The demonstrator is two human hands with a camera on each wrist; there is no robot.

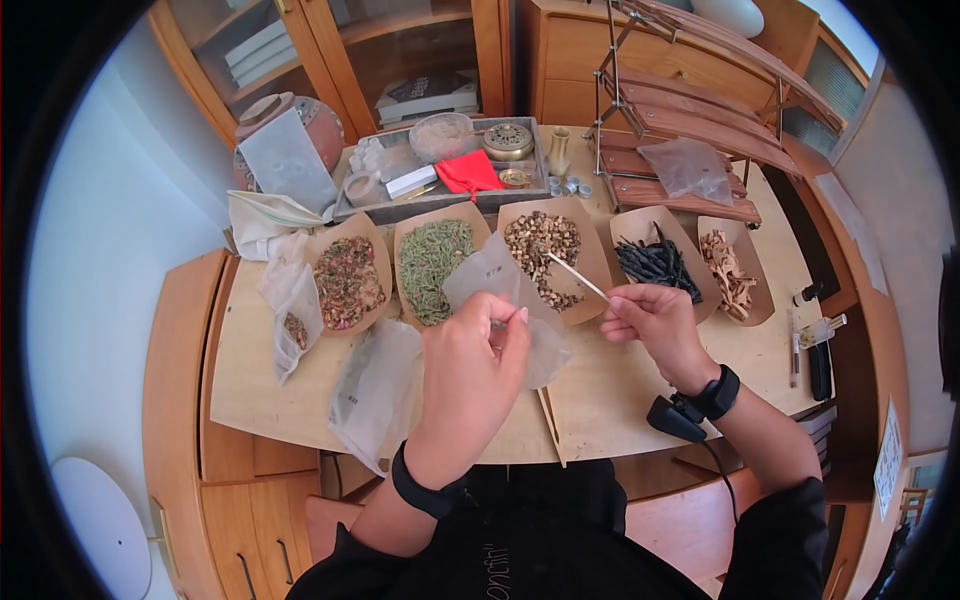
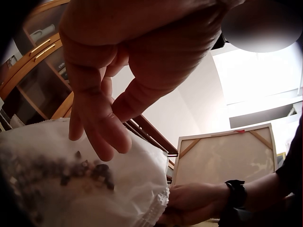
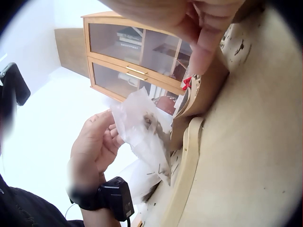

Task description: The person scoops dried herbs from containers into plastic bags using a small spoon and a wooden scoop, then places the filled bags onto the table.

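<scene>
My left hand (image 1: pixel 470 370) pinches a translucent plastic bag (image 1: pixel 535 335) by its upper edge. In the left wrist view dark bits show inside this bag (image 2: pixel 137 189), below the fingertips. A thin white stick (image 1: pixel 580 277) is pinched between the thumb and fingers of my right hand (image 1: pixel 655 325). Its far end reaches over the chopped brown pieces (image 1: pixel 540 240) in a kraft paper tray (image 1: pixel 590 245). The right wrist view has the right hand (image 3: pixel 208 33) close over that tray's rim, with the stick hidden. Wooden tongs (image 1: pixel 549 425) lie between me and the tray.
Other paper trays hold dried petals (image 1: pixel 347 280), green needles (image 1: pixel 436 265), dark strips (image 1: pixel 655 265) and pale shavings (image 1: pixel 727 272). Another plastic bag (image 1: pixel 375 390) lies by my left forearm. Behind stand a grey tray (image 1: pixel 400 205) with a red pouch (image 1: pixel 470 172) and a wooden rack (image 1: pixel 690 130).
</scene>
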